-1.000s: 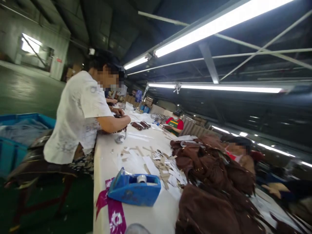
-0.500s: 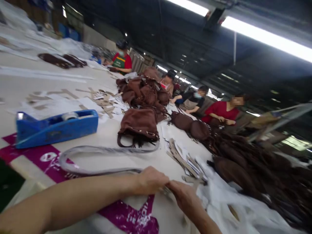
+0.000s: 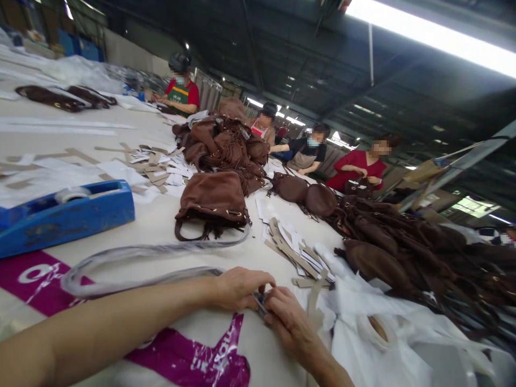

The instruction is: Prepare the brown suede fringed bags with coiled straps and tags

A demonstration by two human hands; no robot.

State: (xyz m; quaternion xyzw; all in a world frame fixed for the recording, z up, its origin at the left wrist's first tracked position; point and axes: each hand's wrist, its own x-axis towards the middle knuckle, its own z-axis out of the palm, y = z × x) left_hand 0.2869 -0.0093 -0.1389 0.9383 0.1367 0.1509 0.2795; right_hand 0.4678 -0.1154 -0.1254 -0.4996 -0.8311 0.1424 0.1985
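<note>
A brown drawstring bag (image 3: 213, 198) lies on its side on the pale table. From it a strap wrapped in clear plastic (image 3: 133, 252) loops left and comes back toward me. My left hand (image 3: 242, 288) is closed on the strap near its end, thumb and fingers pinching. Close against it, my right hand (image 3: 284, 314) is closed on the same strap end, where a small dark piece shows between the fingers. The fingers hide the detail there. Beneath my forearms lies a purple printed plastic sheet (image 3: 177, 349).
A blue tape dispenser (image 3: 80, 215) stands at the left. Paper and card strips (image 3: 296, 252) lie beyond my hands. A pile of brown bags (image 3: 221, 140) is at the back, with more bags (image 3: 387, 258) along the right. A tape roll (image 3: 377, 329) rests on white plastic. Several people work opposite.
The view has shifted to the right, so the table things appear farther left. My hands stay together on the strap end; the fingers have changed from a tight grip to a pinch.
</note>
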